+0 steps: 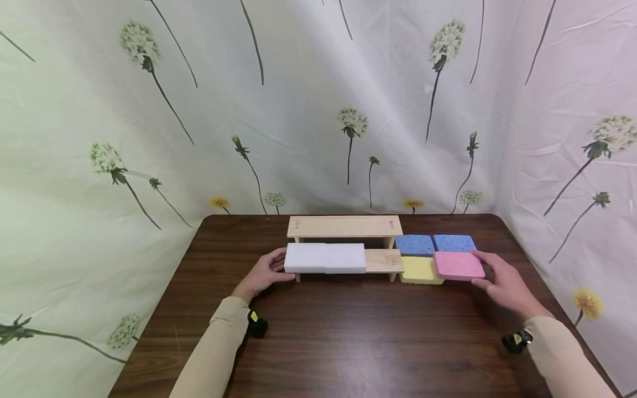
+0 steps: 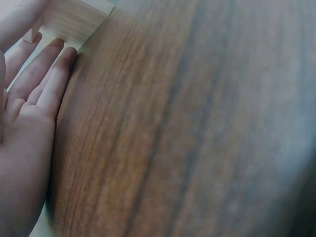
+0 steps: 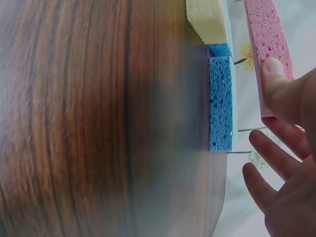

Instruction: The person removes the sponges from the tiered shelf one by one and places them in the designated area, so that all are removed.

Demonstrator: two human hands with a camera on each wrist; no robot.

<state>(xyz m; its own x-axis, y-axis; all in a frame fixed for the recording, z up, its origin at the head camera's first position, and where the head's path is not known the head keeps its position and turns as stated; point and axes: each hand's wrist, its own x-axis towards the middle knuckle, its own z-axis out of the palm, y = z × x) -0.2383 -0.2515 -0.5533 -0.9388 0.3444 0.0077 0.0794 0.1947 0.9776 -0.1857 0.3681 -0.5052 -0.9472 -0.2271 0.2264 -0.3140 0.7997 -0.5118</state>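
In the head view my right hand pinches a pink sponge by its right end. The right wrist view shows the thumb on one broad face, with the sponge raised off the table beside a blue sponge. A yellow sponge lies under its left edge, and two blue sponges, left and right, lie behind. My left hand is at the left end of two white blocks on the lower wooden shelf. Its fingers are extended in the left wrist view, fingertips near the wood.
A higher wooden shelf stands just behind the lower one. Both sit on a dark brown table near its back edge. A flower-printed cloth hangs behind the table and on both sides.
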